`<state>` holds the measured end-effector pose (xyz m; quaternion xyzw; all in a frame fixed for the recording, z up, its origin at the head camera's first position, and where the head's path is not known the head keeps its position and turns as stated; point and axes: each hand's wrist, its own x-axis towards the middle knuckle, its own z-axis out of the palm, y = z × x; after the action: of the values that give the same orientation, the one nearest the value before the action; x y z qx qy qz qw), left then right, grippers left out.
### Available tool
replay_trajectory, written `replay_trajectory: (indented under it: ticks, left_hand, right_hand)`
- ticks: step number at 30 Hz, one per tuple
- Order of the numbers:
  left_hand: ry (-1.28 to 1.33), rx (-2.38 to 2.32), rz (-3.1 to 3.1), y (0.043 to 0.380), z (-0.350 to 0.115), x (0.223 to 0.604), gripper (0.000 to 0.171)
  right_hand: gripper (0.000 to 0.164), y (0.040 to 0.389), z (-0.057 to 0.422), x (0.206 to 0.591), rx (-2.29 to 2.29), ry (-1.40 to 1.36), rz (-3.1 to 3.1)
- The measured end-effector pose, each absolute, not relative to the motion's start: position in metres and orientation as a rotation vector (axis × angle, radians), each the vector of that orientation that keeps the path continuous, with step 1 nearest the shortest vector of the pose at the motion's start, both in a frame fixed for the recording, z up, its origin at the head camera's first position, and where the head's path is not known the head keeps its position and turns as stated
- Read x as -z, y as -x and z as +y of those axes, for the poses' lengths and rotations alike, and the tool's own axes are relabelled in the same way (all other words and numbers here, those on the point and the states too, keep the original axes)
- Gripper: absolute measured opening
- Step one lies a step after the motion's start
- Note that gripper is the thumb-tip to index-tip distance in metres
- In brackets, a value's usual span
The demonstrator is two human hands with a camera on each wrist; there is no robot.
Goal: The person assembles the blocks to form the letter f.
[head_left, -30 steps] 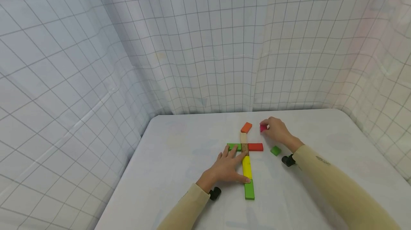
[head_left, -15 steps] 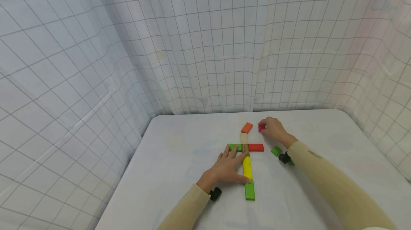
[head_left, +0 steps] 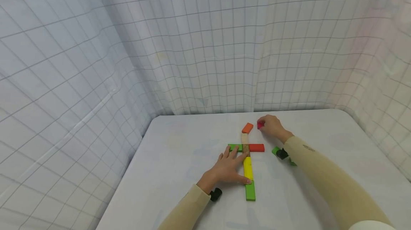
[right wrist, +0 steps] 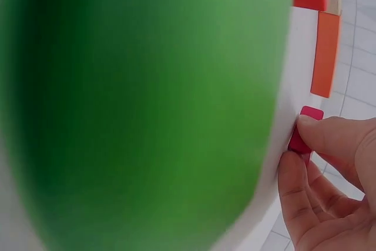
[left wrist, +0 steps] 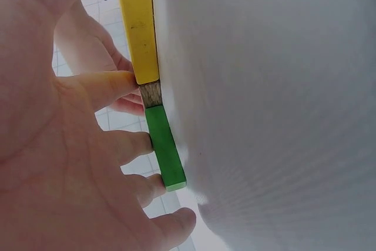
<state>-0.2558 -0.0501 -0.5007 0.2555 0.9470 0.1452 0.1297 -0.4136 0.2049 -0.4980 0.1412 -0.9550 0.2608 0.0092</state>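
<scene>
My right hand [head_left: 272, 127] pinches a small pinkish-red block [right wrist: 301, 139] between thumb and fingers, just right of a slanted orange block [head_left: 247, 128]. Spread flat, my left hand [head_left: 225, 169] touches the row of blocks with its fingertips. Two of its fingers lie at the green block [left wrist: 166, 148] on the left arm of the row, and its thumb is where the yellow block [head_left: 248, 168] meets the lower green block [head_left: 250, 190]. A brown block [left wrist: 151, 94] sits at the crossing, with a red block [head_left: 257, 147] to its right and a pale wooden block [head_left: 245, 138] above.
Under the right forearm lie loose green blocks [head_left: 275, 150], one of which fills much of the right wrist view. A black wrist camera [head_left: 282, 154] hangs close over them. The white table [head_left: 179, 158] is enclosed by grid-patterned curtains [head_left: 205, 62].
My right hand has moved a little left and away from me with the pinkish-red block, nearer the orange block. The left hand stays in place.
</scene>
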Motion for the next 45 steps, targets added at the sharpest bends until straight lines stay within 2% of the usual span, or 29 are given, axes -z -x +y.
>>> replay_trajectory:
  ticks: [14, 45]
  left_hand:
    - [-0.735, -0.405, 2.755, 0.256, -0.048, 0.503, 0.099]
    - [-0.745, -0.418, 2.757, 0.255, -0.049, 0.500, 0.101]
  right_hand:
    - [0.035, 0.424, 0.196, 0.503, -0.858, -0.408, -2.938]
    - [0.035, 0.424, 0.192, 0.502, -0.872, -0.403, -2.928]
